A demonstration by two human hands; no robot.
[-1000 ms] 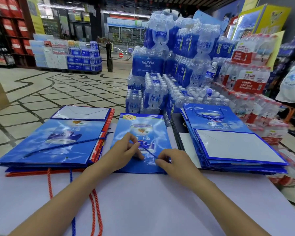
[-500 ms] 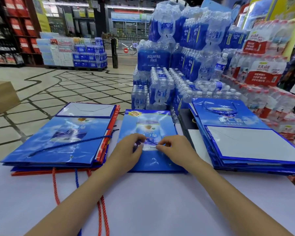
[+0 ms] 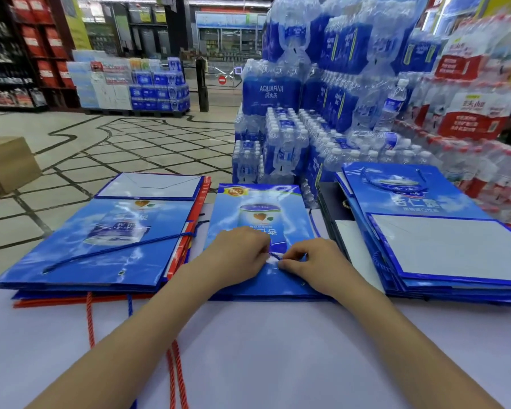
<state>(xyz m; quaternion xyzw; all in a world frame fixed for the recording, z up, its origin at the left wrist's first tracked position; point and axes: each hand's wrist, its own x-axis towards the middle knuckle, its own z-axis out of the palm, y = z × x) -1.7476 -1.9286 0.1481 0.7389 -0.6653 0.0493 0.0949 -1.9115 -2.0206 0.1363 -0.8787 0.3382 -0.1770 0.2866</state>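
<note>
Head cam: the flat blue bag (image 3: 263, 208) lies in the middle of the table (image 3: 248, 349), with its long side running straight away from the person and its eyelet end toward them. Both hands sit on the near half, almost touching each other. The left hand (image 3: 239, 255) and right hand (image 3: 313, 261) have their fingers curled in tight, each pinching the short bit of cord (image 3: 273, 255) that shows between them, running side to side. The small metal eyelet (image 3: 303, 284) is just beside the right hand, on the person's side of it. So I'd guess the right hand does the threading while the left feeds the cord.
</note>
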